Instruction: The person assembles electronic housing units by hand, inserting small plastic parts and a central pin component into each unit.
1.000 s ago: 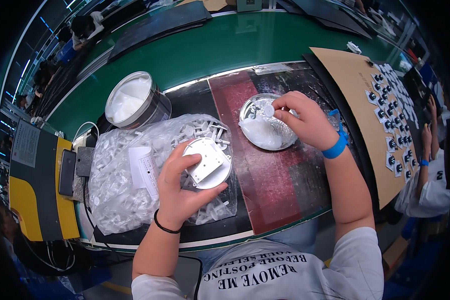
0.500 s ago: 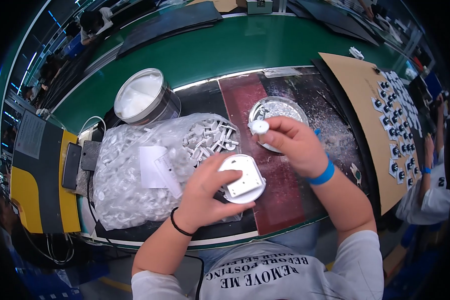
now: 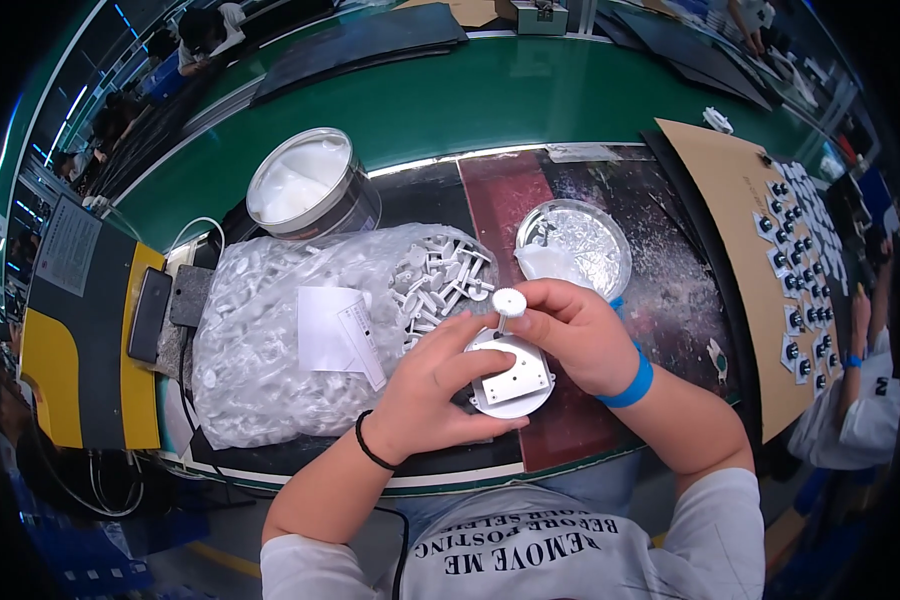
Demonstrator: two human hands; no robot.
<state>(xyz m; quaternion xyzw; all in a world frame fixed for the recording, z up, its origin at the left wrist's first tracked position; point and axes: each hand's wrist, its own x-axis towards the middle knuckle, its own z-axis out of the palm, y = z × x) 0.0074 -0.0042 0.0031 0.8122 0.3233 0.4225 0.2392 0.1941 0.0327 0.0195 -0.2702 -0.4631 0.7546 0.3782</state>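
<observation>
My left hand [image 3: 438, 385] is closed around a round white plastic housing [image 3: 518, 402] with a flat, pale rectangular plate on its face. Between the thumb and fingers of my right hand [image 3: 580, 335] is a small white gear [image 3: 509, 302] with a shaft below it. The shaft's lower end meets the upper edge of the housing; whether it sits in a hole I cannot tell. Left of my hands lies a clear plastic bag [image 3: 260, 340] full of white parts. From its opening spill several white shafted gears [image 3: 440, 275]. Beyond my right hand sits a shallow round metal dish [image 3: 600, 250].
A large metal tin [image 3: 355, 205] with white contents stands behind the bag. At far left is a yellow and grey machine [image 3: 60, 340]. To the right, a cardboard sheet [image 3: 720, 220] carries rows of small assemblies with black knobs [image 3: 792, 258]. Another person's arm [image 3: 858, 345] shows beyond it.
My right hand has brought the gear from above the metal dish down and left to the housing. The housing has shifted slightly right and toward me in my left hand.
</observation>
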